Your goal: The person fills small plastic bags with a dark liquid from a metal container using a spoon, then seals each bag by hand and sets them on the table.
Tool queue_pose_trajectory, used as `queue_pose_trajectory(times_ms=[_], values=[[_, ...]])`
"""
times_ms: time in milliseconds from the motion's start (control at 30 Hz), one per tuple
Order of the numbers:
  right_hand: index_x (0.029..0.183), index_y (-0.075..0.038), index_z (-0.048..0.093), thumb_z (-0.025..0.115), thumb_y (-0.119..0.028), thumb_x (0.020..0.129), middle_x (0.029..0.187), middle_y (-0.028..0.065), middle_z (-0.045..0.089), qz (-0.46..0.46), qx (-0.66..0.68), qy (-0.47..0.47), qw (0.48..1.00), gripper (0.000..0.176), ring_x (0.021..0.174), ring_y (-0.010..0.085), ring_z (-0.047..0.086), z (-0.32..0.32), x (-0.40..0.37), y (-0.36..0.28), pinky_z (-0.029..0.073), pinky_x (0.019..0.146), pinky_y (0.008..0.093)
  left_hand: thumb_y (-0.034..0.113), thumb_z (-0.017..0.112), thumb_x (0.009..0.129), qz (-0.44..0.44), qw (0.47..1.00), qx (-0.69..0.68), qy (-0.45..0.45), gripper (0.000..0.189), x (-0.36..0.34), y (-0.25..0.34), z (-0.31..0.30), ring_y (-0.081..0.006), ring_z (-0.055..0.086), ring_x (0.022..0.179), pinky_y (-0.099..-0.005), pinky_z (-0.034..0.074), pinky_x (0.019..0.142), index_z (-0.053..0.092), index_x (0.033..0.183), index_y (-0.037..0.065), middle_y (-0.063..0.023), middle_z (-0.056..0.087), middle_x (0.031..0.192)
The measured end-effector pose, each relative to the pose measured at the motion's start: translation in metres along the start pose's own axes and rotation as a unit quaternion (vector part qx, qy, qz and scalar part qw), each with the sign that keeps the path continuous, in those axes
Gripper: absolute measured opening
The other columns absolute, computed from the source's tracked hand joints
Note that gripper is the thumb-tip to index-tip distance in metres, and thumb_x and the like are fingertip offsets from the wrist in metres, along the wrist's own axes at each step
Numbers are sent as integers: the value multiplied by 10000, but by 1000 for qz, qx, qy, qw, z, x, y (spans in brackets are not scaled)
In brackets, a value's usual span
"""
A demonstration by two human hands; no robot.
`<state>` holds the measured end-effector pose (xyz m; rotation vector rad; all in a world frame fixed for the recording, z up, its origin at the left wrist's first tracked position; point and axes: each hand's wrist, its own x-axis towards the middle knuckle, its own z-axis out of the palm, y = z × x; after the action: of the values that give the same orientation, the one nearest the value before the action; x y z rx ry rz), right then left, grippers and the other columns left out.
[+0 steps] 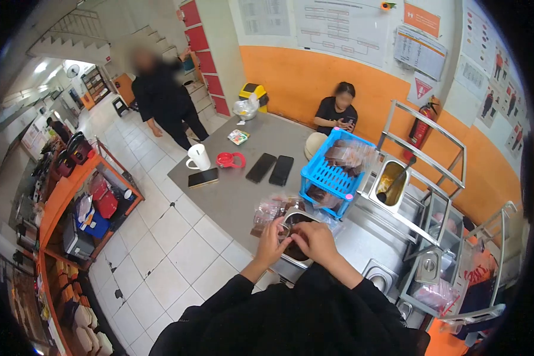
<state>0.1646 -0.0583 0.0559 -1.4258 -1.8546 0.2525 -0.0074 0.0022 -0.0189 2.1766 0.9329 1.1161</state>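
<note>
Steel table (231, 196) ran off toward 11 o'clock. On it a blue basket (329, 178) of packed bags sat at 1 o'clock from the hands, a metal pan (296, 218) of dark stuff sat at the near edge, and clear bags (270, 209) touched the pan's 10 o'clock side. Left hand (272, 242) and right hand (315, 240) met over the pan, fingers curled and bunched together, tips nearly touching; couldn't tell what they pinched. Two dark phones (281, 170) lay side by side at 11 o'clock, with a third phone (203, 177), white mug (198, 157) and red plastic item (228, 159) farther out that way.
</note>
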Motion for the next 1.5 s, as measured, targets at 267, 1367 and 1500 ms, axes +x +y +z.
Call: queue_pose_trajectory(times_ms=[267, 1367, 1500], values=[[910, -101, 645, 665, -81, 744, 853, 72, 530, -42, -1, 32, 999, 168, 819, 261, 564, 27, -11, -24, 486, 627, 382, 188, 693, 729, 34, 993, 105, 48, 686, -7, 10, -8, -335, 521, 980, -435, 410, 881, 407, 1327, 10, -172, 533, 1054], [1216, -19, 519, 722, -45, 747, 909, 117, 621, -17, 105, 127, 986, 512, 840, 291, 576, -5, -8, -52, 481, 722, 371, 63, 587, 927, -140, 915, -326, 191, 65, -26, 61, -37, -110, 548, 852, -244, 439, 771, 578, 945, 1, -44, 560, 918], [1279, -47, 444, 714, -7, 768, 909, 125, 605, -40, 106, 138, 984, 579, 843, 272, 575, -8, -3, -56, 487, 741, 355, 71, 590, 931, -79, 930, -288, 215, 60, -18, 67, -40, -84, 536, 824, -228, 431, 742, 559, 921, 20, -31, 540, 907]])
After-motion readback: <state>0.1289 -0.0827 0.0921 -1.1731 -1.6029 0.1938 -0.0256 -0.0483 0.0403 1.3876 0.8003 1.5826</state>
